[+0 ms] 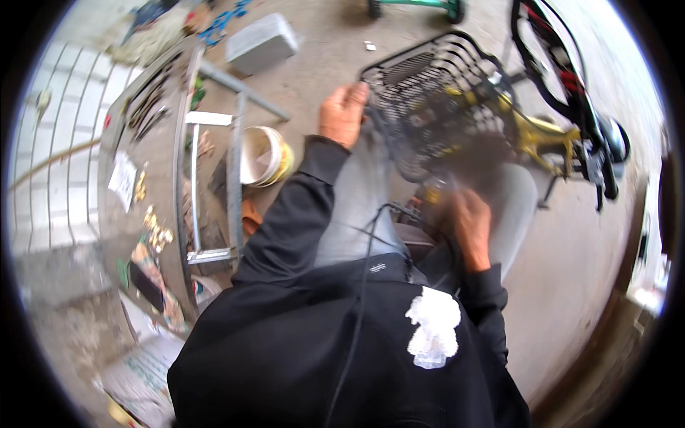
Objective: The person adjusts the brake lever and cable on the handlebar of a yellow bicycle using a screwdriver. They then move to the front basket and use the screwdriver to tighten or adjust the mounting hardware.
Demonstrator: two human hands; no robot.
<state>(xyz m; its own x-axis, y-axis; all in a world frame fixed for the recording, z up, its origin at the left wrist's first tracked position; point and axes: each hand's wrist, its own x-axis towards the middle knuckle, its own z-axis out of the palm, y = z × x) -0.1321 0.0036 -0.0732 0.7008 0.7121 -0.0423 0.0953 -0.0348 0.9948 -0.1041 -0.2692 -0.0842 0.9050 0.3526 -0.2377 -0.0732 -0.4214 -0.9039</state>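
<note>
Black plastic lattice basket (407,80) is upper right of centre, tilted; left hand (342,114) has fingers closed on its left rim. Right hand (472,225) is right of centre (motion-blurred), fingers curled, can't tell on what. Yellow bike frame (553,146) at right, plastic bucket (270,157) left of centre

From here the right hand (472,222), right of centre, is a blur; I can't tell what, if anything, it holds. The top edge cuts off a green wheeled frame (417,2). At left, yellowish bits (157,230) are too small to name.
</note>
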